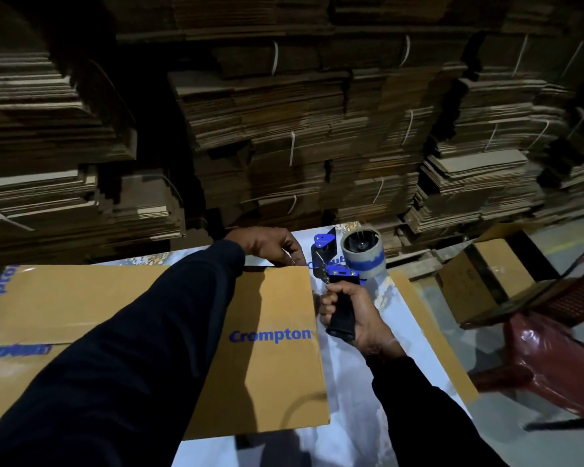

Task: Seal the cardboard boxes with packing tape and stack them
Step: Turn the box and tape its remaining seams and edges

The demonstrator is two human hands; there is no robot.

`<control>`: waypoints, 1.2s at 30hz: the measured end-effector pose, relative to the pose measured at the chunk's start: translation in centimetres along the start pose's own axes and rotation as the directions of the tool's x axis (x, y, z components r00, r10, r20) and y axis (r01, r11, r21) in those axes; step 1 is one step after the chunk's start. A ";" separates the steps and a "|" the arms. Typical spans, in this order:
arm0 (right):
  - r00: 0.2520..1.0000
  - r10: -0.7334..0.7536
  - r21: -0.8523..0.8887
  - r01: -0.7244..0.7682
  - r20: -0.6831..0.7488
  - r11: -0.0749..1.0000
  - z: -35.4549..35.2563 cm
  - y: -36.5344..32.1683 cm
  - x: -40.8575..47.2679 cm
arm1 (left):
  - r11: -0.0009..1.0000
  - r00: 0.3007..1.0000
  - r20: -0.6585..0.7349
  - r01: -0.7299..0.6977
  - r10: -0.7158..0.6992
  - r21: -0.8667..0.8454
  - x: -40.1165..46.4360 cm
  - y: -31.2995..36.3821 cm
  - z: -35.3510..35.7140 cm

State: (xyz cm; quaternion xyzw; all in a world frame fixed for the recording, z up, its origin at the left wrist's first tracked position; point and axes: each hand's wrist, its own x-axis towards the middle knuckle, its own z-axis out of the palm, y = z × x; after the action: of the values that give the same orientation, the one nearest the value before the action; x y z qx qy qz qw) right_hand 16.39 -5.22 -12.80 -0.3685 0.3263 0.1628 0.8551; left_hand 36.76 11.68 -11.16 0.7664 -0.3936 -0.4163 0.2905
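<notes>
Right hand [358, 318] clamped on dispenser [343, 274] handle | left hand [270, 246] pinching box [277, 348] far edge | box likely light, stiff; hold by edges

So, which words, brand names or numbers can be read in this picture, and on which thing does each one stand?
"Crompton": blue print on the flat brown cardboard flap, beside the right hand.
"Crompton", sideways and partly cut off: far left edge of the same box.
"...mpton", blurred under glossy tape: lower left of the box.
Blue letters behind the blue tape dispenser: mostly hidden, unreadable.
Dark print on the open brown carton at right: too blurred.
</notes>
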 end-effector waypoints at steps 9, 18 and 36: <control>1.000 -0.023 0.005 0.023 0.004 1.000 0.2 1.1 -2.0 | 0.997 0.992 -0.120 -0.018 0.027 0.080 -1.4 0.6 1.7; 1.000 -0.029 0.048 0.029 -0.002 0.998 1.3 2.4 -3.4 | 0.982 0.972 -0.231 0.014 0.031 0.190 -3.6 1.7 3.5; 0.999 -0.036 0.068 0.037 -0.014 0.997 4.4 5.4 -1.4 | 0.832 0.773 -0.604 0.198 0.192 0.519 -7.3 -0.9 9.5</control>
State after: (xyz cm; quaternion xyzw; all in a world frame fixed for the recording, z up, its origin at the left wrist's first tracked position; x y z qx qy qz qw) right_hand 14.50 1.66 -12.38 -0.3461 0.3303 0.1338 0.8679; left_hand 26.30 17.23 -13.49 0.9116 -0.3743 -0.0014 0.1698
